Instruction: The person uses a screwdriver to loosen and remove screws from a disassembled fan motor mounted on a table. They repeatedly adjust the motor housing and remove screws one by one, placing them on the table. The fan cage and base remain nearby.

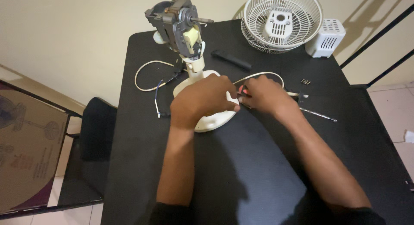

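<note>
A small cream fan base stands on the black table, with a bare metal motor on its short neck. My left hand rests on top of the base, fingers curled over it. My right hand is just to the right, fingers closed around a small red-handled tool at the base's edge. A white cord loops behind my right hand.
A white fan grille and a white plastic cover lie at the table's far right. A black strip, a loose cord loop, a metal rod and small screws lie around. A cardboard box leans at left.
</note>
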